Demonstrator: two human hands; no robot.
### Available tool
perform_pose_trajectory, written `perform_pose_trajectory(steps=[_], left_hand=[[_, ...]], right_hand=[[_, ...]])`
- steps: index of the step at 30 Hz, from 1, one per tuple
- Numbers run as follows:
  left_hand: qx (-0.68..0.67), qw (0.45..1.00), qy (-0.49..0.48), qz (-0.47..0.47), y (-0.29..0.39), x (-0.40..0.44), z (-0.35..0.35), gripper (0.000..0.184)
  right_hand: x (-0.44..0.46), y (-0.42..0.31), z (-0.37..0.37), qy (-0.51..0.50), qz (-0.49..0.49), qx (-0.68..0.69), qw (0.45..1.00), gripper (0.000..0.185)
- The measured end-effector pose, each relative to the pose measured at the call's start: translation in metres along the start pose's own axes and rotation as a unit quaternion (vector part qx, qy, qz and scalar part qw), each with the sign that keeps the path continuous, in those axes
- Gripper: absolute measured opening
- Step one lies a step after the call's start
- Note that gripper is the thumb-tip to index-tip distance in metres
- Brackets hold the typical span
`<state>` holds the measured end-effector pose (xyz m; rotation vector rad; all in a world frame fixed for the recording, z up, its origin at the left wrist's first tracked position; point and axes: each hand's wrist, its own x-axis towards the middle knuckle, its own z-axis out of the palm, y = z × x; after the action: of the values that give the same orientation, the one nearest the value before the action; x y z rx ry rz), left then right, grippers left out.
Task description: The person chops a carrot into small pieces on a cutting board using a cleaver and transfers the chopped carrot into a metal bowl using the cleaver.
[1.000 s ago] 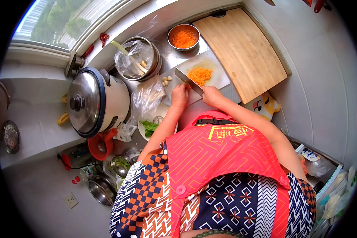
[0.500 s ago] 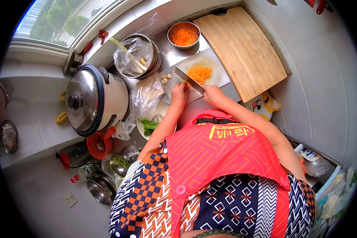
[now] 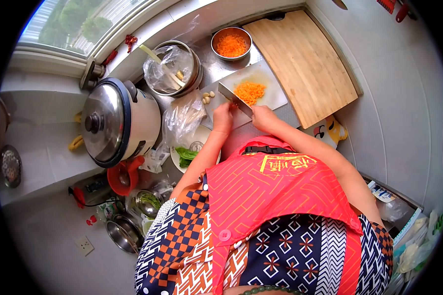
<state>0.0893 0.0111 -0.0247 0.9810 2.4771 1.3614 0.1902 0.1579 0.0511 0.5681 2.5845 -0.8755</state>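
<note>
My right hand is closed round the handle of a kitchen knife, a broad-bladed one whose blade stands on edge over a white cutting board. Beside the blade, the curled fingers of my left hand press on a small orange-red piece of carrot, mostly hidden by fingers and blade. On the far side of the knife lies a heap of finely chopped carrot. Several peeled garlic cloves rest at the board's left end.
A metal bowl of shredded carrot stands behind the board. To the right leans a large wooden board. At left are stacked bowls with a plastic bag, a rice cooker and a plate with green leaves.
The knife blade has shifted slightly against the left fingertips, with both hands staying in place on the board. The whole view has moved a little.
</note>
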Motion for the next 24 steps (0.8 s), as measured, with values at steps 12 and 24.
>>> perform_pose_trajectory(steps=[12,24], left_hand=[[0.037,0.999,-0.023,-0.022,0.005,0.000,-0.002,0.010],[0.039,0.999,-0.013,0.006,0.006,0.001,-0.003,0.011]], right_hand=[[-0.002,0.012,0.005,0.014,-0.036,0.012,0.999,0.024],[-0.012,-0.002,-0.009,0.002,-0.023,-0.001,1.000,0.022]])
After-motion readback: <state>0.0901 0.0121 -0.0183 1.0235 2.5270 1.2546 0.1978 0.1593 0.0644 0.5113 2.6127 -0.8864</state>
